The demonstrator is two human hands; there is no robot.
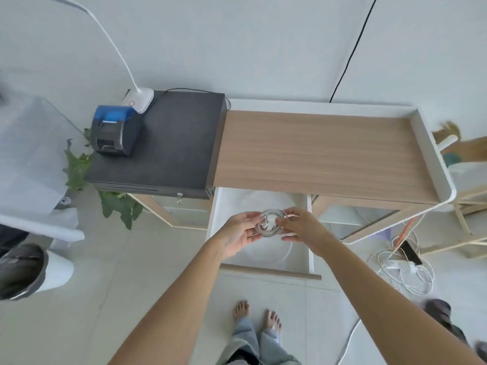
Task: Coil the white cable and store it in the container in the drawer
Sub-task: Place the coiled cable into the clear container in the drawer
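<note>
Head cam: white cable [271, 222] coiled btwn both hands' fingers [286, 220].

Pale room – wood-topped desk [324, 151] set against a white wall [237, 43].
Grey tiled floor [110, 272] is seen below – lamp [137, 97] perched beside.

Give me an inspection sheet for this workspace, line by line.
Surface: wooden desk top, bare; its drawer pulled open below.
Job's things: white cable coiled, held above the drawer; clear round container inside the drawer, partly hidden.
Clutter: receipt printer and lamp base on the black cash box.
Hands: left hand and right hand both grip the coil.
Cables: loose white cords tangled on the floor at right; black cord on the wall.
Surroundings: green plant, tiled floor.
</note>
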